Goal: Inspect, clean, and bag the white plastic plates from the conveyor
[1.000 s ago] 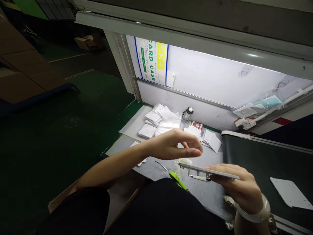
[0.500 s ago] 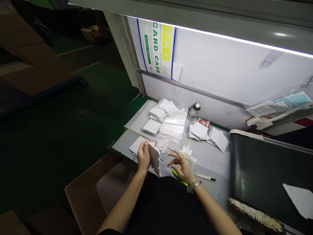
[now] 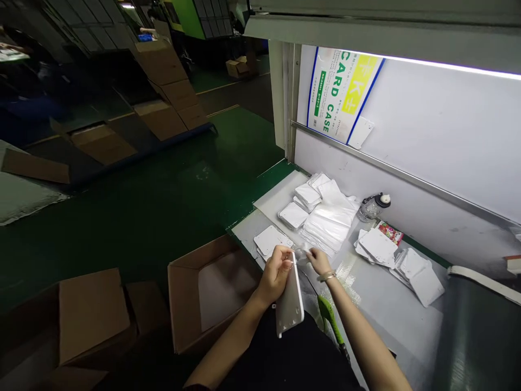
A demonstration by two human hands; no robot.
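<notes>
A left hand [image 3: 277,277] grips a white plastic panel [image 3: 290,304] upright at the bench edge, while a right hand [image 3: 319,260] pinches clear plastic film [image 3: 302,258] beside it. A green-handled cutter [image 3: 329,320] lies near the right forearm on a grey workbench [image 3: 391,320]. Stacked white panels [image 3: 293,215] and plastic sleeves [image 3: 328,222] sit beyond, an open cardboard box [image 3: 211,293] to the left, beneath a poster [image 3: 342,92] reading "CARD CASE."

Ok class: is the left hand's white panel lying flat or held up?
Held up: the left hand grips the white panel by its edge.
</notes>
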